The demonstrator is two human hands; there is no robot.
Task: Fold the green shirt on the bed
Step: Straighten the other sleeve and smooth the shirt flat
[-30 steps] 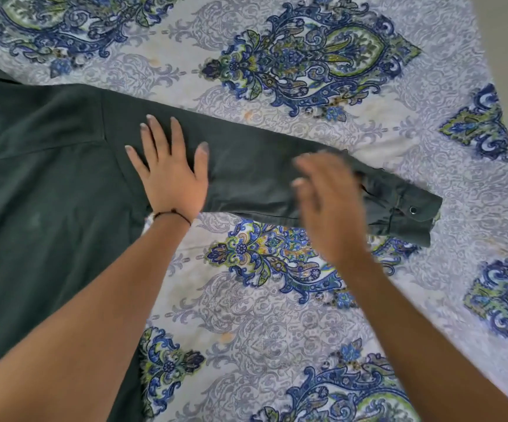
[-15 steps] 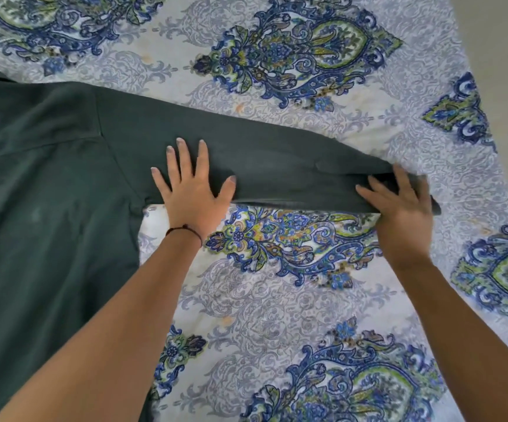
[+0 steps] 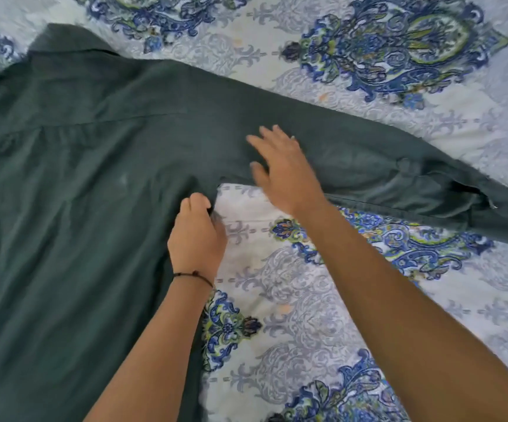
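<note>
Pinching at the armpit: left hand [image 3: 198, 236] is curled with fingers pressed together on the side seam of the green shirt [image 3: 73, 208], right where body meets sleeve [image 3: 399, 175]. Right hand [image 3: 283, 169] is spread flat, palm down over the sleeve's upper part; blurred, so can't tell if it's pressing or just above the cloth.

Shirt lies back-up across the bedsheet [image 3: 307, 300], collar [image 3: 67, 41] toward the far side, sleeve stretched out to the right, cuff [image 3: 496, 214] rumpled and partly turned on itself.

Risks, my read:
- Pinch is small. Lift from there alone and the body fabric drags and bunches, fold line goes crooked.
- Sleeve swung in with that cuff still crumpled locks the lump inside the fold.
- Sheet is soft and already wrinkled; sliding cloth may pull it along.
- Wrinkles near the shirt's yoke get pressed in if not smoothed first.
</note>
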